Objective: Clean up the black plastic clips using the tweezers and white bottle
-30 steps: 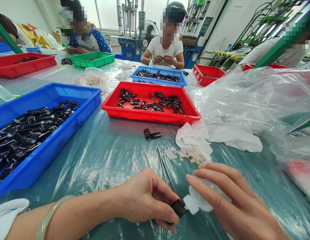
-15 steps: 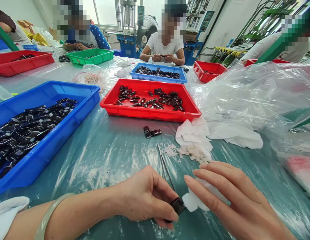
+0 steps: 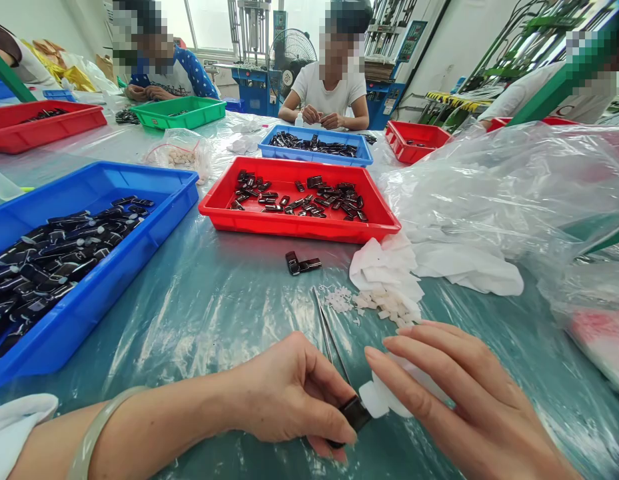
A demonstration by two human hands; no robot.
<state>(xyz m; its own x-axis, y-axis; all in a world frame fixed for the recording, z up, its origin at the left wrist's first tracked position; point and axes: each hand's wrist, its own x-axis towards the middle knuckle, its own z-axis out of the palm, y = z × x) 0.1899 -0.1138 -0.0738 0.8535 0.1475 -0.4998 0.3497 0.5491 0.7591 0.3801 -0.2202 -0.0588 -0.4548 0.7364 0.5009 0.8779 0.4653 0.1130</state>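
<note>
My left hand (image 3: 302, 393) pinches a small dark glossy part (image 3: 355, 413) between thumb and fingers, low in the middle of the view. A white translucent bottle (image 3: 389, 393) touches the part's right end with its cap side. My right hand (image 3: 454, 387) lies over that bottle, fingers wrapped along it and partly hiding it. Metal tweezers (image 3: 329, 330) rest on the table, their lower end hidden behind my left hand. Beyond them are two dark parts (image 3: 302, 264), a pile of small pale pieces (image 3: 384, 305) and a white cloth (image 3: 386, 267).
A red tray (image 3: 299, 230) and a blue tray (image 3: 159, 227) hold dark parts. Clear plastic sheeting (image 3: 514, 180) covers the right side. Farther back stand a light blue tray (image 3: 314, 157) and a green tray (image 3: 189, 121). Several people sit around the table.
The bottle's end has shifted slightly left against the dark part, and my right hand has moved a little left. The person opposite has changed hand position.
</note>
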